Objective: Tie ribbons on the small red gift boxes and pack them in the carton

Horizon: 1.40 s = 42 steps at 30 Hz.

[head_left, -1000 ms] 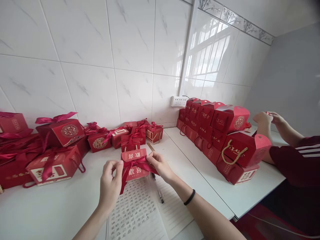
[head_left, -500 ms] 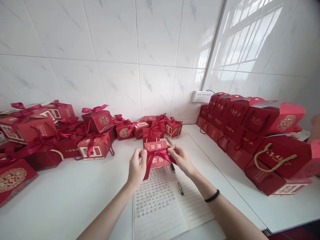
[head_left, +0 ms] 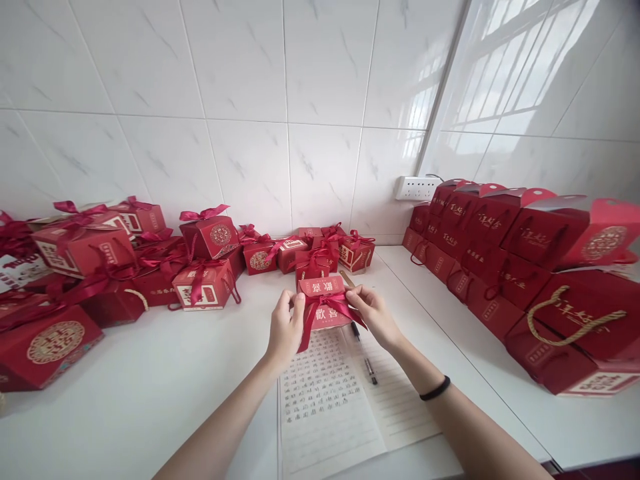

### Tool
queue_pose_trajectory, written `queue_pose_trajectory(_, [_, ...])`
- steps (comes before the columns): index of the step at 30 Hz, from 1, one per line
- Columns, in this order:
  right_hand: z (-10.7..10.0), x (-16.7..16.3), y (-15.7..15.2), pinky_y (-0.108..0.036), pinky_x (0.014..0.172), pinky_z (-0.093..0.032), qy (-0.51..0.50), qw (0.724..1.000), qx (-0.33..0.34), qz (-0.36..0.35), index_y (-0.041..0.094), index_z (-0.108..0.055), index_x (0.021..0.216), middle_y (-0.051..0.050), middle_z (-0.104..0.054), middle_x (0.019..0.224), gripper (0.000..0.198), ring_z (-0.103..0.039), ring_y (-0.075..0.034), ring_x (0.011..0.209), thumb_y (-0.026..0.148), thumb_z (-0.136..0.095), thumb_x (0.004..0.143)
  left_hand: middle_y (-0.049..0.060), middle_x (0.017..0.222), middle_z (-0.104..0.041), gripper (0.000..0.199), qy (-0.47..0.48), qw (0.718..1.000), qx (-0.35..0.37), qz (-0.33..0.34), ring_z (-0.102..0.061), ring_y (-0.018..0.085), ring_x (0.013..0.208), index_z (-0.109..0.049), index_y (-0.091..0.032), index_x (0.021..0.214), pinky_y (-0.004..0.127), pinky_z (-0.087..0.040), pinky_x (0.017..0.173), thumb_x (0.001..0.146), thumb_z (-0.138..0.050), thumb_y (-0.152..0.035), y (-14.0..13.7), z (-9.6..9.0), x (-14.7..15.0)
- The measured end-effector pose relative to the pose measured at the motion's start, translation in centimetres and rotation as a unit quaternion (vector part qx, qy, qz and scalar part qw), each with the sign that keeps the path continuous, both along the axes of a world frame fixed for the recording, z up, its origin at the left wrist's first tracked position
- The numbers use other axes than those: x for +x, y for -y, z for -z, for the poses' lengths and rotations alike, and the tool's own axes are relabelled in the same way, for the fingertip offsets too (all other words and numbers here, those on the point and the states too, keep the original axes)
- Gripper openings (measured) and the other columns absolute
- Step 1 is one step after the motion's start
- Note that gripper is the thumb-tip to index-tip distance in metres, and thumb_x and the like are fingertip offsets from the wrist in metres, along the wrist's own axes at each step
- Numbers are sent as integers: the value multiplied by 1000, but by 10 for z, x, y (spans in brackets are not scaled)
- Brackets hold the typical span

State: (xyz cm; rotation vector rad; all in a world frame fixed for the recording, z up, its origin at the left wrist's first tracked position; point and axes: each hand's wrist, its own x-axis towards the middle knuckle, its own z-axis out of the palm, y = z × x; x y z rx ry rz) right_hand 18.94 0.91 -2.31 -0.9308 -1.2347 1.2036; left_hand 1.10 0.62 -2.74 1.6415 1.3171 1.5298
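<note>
A small red gift box (head_left: 330, 319) with gold lettering sits at the middle, over the top of an open notebook (head_left: 335, 433). A dark red ribbon (head_left: 320, 304) is tied in a bow across it. My left hand (head_left: 287, 328) is closed at the left side of the bow, thumb and fingers pinching the ribbon. On the other side, my right hand (head_left: 374, 313) pinches the ribbon's right part. Ribbon tails hang down on both sides. A black pen (head_left: 370, 371) lies on the notebook below my right hand. The box's underside is hidden.
Finished-looking red boxes with bows (head_left: 205, 283) are piled at the left and along the back wall. Stacked red boxes with rope handles (head_left: 565, 320) line the right side. A white power strip (head_left: 417, 188) is fixed to the tiled wall (head_left: 245, 173).
The camera view has turned slightly left, so everything appears shifted right. Both hands keep their pinch on the ribbon. A blurred skin-coloured shape at the right edge is out of view.
</note>
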Motion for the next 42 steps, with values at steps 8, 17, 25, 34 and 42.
queue_pose_trajectory(8, [0,0,0,-36,80,-50,-3,1000,-16,15,18,-52,68,-8,-65,104,48,-62,-21,88,61,-72,63,-4,60,-41,37,54,998,-12,21,-42,11,56,-36,-20,64,21,-38,54,84,-47,-50,1,-3,-1])
queue_pose_trajectory(17, [-3,-2,2,-35,79,-51,-24,999,-27,18,18,-52,68,-7,-65,96,47,-61,-19,84,59,-73,63,-4,60,-41,37,65,998,-11,18,-42,11,56,-36,-21,64,21,-37,55,82,-49,-50,0,-1,-2])
queue_pose_trajectory(25, [-4,-3,4,-31,76,-52,-51,998,-44,15,18,-51,69,-4,-63,83,47,-61,-17,79,61,-71,64,-4,60,-40,37,60,998,-7,12,-41,11,56,-35,-21,63,21,-37,55,83,-49,-48,-1,0,-2])
queue_pose_trajectory(34, [0,-2,-1,-26,58,-45,63,997,4,53,17,-49,66,-3,-61,74,51,-56,-15,66,63,-71,63,-5,58,-37,36,60,998,-6,19,-39,10,54,-33,-21,62,21,-36,53,83,-49,-46,0,-2,-2])
queue_pose_trajectory(42, [4,13,-2,-50,110,-27,230,955,184,-26,20,-22,140,-18,-23,149,110,-22,-32,138,54,-81,54,-4,59,-38,35,29,999,13,44,-40,11,57,-33,-21,62,22,-37,57,83,-47,-44,-2,-2,-4])
